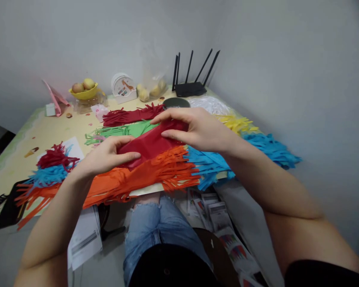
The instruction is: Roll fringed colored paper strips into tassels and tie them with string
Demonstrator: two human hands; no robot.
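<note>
Tabletop (20,135): pale yellow with a green border, printed with small hearts and ice-cream cones.
Black flat object (10,211): at the near left corner; kind cannot be told.
Fringed bundles, left: one dark red (58,157), one blue (49,175), the blue nearer the edge; white sheet behind.
Pink stand (55,97): at the back, tilted, small white box just beside its foot.
Yellow bowl (83,95): filled with round fruit, set above a clear container.
Left hand (109,155): grasping the left end of the red sheet, thumb on the near face.
Orange fringed strip (110,181): along the near edge, beneath the hands, fringe at both ends.
White holder (128,95): at the back, round giraffe-printed piece upright in it.
Dark red fringed strip (128,116): crosswise, beyond the green fringed strip (136,129).
Red sheet (151,145): between both hands, above the orange and green strips.
Clear bag (155,81): at the back, yellowish fruit at its base.
Dark green bowl (176,102): just beyond the right hand.
Black router (191,89): against the wall, antennas raised.
Right hand (197,127): grasping the red sheet's right part, thumb on the near face, fingers over the top.
White strands (211,105): heaped beside the green bowl.
Blue fringe (209,161): touching the orange fringe.
Printed packets (219,217): below the tabletop.
Yellow fringe (237,123): beyond the right forearm.
Blue fringe, far right (271,149): overhanging the right edge.
</note>
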